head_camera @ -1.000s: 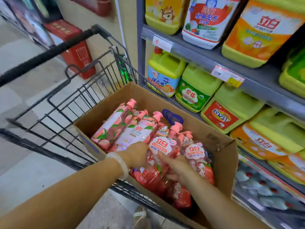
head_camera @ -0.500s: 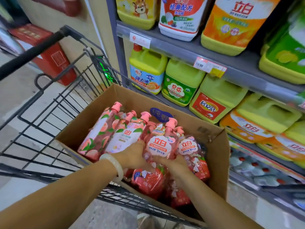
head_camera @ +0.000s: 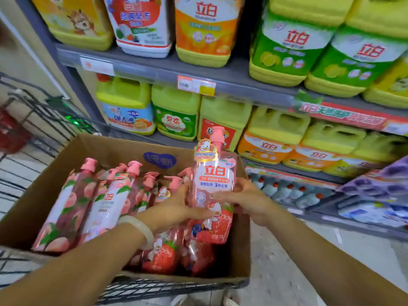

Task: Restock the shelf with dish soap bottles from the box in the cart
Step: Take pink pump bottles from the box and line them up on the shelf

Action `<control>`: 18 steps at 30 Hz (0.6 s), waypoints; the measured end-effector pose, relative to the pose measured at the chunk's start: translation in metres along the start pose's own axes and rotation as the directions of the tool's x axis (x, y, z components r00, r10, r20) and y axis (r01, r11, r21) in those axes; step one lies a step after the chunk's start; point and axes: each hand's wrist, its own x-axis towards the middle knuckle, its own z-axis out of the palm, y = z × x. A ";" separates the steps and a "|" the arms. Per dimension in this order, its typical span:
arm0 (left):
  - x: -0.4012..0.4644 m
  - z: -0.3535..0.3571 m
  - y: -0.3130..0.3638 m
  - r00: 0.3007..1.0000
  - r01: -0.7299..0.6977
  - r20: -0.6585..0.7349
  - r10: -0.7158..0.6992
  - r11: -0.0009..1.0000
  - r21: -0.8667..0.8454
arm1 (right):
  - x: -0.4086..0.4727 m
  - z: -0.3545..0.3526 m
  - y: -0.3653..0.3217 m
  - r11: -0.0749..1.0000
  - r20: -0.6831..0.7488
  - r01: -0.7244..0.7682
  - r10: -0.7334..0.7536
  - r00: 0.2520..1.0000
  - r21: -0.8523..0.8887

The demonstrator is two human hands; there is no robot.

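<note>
Strawberry dish soap bottle point(head_camera: 213, 191) upright, lifted above the box point(head_camera: 132, 149) in the cart point(head_camera: 42, 120), at about 1 o'clock from your wrists. Your left hand point(head_camera: 176, 208) grips its left side, fingers curled; your right hand point(head_camera: 245, 198) pinches the right edge. Body looks soft, so support the base and keep the pump cap up. Shelf point(head_camera: 220, 78) at 12 o'clock is packed with jugs point(head_camera: 176, 118); find a gap first.
</note>
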 end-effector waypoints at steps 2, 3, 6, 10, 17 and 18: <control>0.011 0.015 0.014 0.999 -0.023 0.046 0.024 1.000 -0.005 | -0.013 -0.025 -0.008 0.999 -0.031 0.049 -0.049 0.998 0.003; 0.016 0.025 0.021 0.997 -0.042 0.058 0.041 0.999 0.014 | -0.021 -0.038 -0.012 0.998 -0.051 0.068 -0.067 0.996 0.007; 0.021 0.060 0.046 0.992 -0.109 0.061 0.107 0.993 0.033 | -0.050 -0.072 -0.023 0.988 -0.102 0.144 -0.139 0.985 0.047; 0.022 0.121 0.086 0.967 -0.232 0.113 0.229 0.973 0.015 | -0.100 -0.122 -0.039 0.963 -0.169 0.259 -0.244 0.955 0.076; 0.009 0.258 0.151 0.913 -0.369 0.206 0.352 0.928 0.050 | -0.213 -0.221 -0.051 0.914 -0.369 0.400 -0.352 0.860 0.062; 0.007 0.284 0.159 0.905 -0.387 0.222 0.363 0.919 0.072 | -0.233 -0.239 -0.050 0.907 -0.396 0.418 -0.366 0.842 0.052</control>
